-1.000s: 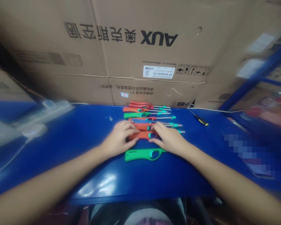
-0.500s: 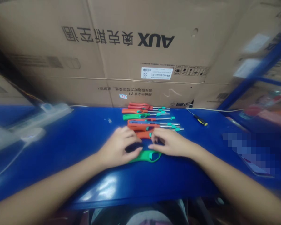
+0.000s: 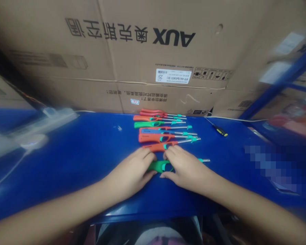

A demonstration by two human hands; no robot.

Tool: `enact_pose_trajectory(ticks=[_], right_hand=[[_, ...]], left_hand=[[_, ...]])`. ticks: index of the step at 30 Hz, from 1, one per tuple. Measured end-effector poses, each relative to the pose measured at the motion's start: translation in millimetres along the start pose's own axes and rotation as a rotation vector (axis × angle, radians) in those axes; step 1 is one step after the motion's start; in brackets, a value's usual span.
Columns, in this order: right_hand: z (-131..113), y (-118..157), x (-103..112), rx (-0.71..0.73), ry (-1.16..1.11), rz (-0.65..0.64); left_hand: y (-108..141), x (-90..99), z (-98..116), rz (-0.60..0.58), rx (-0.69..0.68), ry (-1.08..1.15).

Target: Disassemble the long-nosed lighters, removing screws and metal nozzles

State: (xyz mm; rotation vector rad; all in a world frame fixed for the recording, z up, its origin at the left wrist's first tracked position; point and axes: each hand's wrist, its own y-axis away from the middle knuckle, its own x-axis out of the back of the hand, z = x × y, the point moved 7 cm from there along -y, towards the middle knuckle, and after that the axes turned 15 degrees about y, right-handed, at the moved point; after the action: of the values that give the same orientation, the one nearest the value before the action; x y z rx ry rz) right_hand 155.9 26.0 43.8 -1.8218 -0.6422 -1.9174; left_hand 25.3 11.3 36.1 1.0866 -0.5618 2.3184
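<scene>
A green long-nosed gas lighter (image 3: 157, 166) lies across the blue table in front of me, its metal nozzle pointing right. My left hand (image 3: 137, 167) has thumb and fingers closed round its handle end. Over the trigger guard and neck is my right hand (image 3: 185, 167), thumb on the near side and fingers on the far side; its palm hides most of the nozzle. Just beyond my fingertips lies an orange lighter (image 3: 155, 147). Behind that come several more lighters in a row, among them a blue one (image 3: 156, 132) and another green one (image 3: 145, 125).
A large cardboard box (image 3: 132, 64) stands along the back of the blue table (image 3: 91, 146). To the right lies a black and yellow screwdriver (image 3: 220, 130), with a blurred-out flat object (image 3: 272, 170) nearer me. White power strips (image 3: 48, 124) and a cable are on the left.
The nearest green lighter has shifted slightly right and away from me, closer to the row. My right hand has come down around its guard, and the nozzle tip now shows past that hand.
</scene>
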Motion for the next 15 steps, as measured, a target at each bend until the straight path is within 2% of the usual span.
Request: enact_pose_trajectory(ticks=[6,12,15], right_hand=[[-6,3,-2,0.053,-0.031,-0.001],[-5,-4,-4,0.088,-0.037,0.087],[-1,-8,-4,0.084,-0.065,0.103]], left_hand=[[0,-5.9,7,-0.023,-0.061,-0.104],[-9,-0.9,-4,-0.061,-0.243,-0.12],[-12,0.7,-11,-0.08,-0.29,-0.103]])
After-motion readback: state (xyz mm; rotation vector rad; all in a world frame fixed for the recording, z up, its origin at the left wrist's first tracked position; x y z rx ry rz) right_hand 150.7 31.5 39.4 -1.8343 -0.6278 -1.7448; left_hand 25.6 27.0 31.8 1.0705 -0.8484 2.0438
